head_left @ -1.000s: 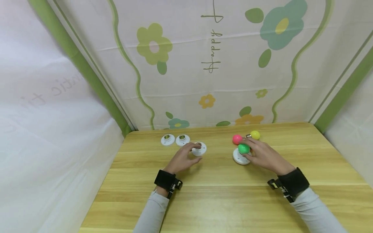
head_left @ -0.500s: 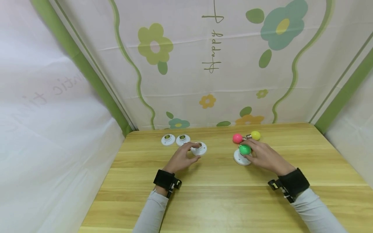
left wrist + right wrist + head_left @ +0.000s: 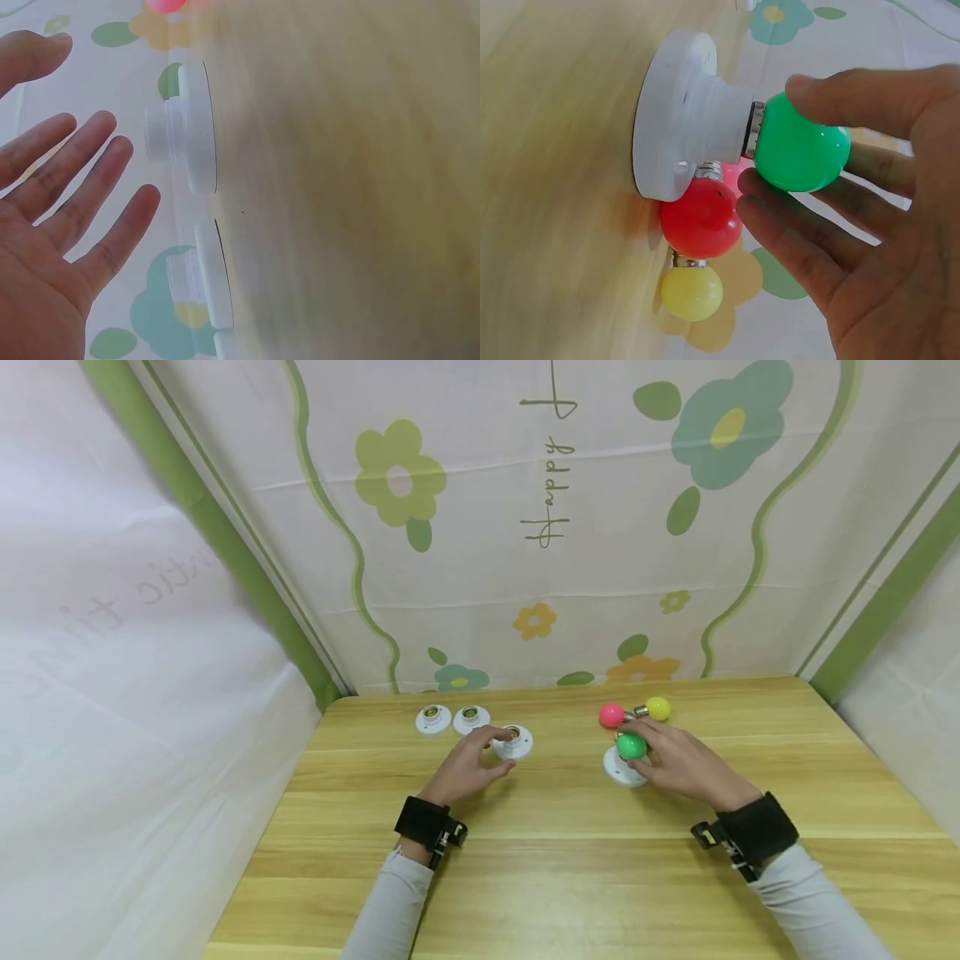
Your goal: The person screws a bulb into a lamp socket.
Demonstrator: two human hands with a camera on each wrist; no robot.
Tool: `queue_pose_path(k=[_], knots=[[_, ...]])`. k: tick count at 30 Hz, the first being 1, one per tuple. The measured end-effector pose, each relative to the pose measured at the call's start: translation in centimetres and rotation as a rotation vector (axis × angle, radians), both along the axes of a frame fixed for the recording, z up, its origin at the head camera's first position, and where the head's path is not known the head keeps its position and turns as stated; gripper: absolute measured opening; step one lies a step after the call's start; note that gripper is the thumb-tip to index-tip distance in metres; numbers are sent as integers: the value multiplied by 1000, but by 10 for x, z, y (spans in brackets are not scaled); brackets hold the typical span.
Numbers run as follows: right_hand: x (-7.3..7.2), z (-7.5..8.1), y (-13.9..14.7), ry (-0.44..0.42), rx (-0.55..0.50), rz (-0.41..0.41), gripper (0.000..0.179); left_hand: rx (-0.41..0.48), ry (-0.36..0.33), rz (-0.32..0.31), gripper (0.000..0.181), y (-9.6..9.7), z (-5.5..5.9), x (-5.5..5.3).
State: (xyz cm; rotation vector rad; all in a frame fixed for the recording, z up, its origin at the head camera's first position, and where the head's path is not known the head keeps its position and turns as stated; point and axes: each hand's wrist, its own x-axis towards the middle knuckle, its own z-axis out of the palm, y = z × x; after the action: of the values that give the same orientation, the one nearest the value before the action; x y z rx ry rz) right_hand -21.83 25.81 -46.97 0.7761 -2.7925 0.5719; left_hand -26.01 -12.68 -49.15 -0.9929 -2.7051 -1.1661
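Note:
My right hand (image 3: 686, 764) grips a green bulb (image 3: 804, 146) between thumb and fingers. The bulb's metal base sits in the mouth of a white lamp socket (image 3: 675, 120) that stands on the table. In the right wrist view, a red bulb (image 3: 701, 219) lies right beside that socket; in the head view the right hand hides it. My left hand (image 3: 468, 768) hovers near another white socket (image 3: 513, 744), its fingers spread and holding nothing. The left wrist view shows the left fingers apart from the round socket (image 3: 196, 127).
Two more white sockets, one at the left (image 3: 432, 719) and one next to it (image 3: 471, 720), stand near the table's back edge. A pink bulb (image 3: 611, 715) and a yellow bulb (image 3: 657, 708) lie behind the right hand. A printed curtain (image 3: 465, 585) hangs behind the wooden table (image 3: 570, 877).
The socket under the green bulb has shifted slightly right and nearer, together with the bulb. The pink bulb has moved a little farther back. My left hand has barely moved.

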Motion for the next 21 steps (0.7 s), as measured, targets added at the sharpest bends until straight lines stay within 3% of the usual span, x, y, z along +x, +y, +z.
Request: queue_pose_path(k=[5, 12, 21], knots=[[0, 4, 2, 26, 36, -6, 64, -2, 28, 11, 45, -1, 0, -1], [-6, 8, 3, 127, 38, 11, 57, -2, 43, 42, 53, -5, 2, -3], [-17, 9, 6, 106, 14, 13, 48, -42, 4, 74, 58, 0, 1, -9]])
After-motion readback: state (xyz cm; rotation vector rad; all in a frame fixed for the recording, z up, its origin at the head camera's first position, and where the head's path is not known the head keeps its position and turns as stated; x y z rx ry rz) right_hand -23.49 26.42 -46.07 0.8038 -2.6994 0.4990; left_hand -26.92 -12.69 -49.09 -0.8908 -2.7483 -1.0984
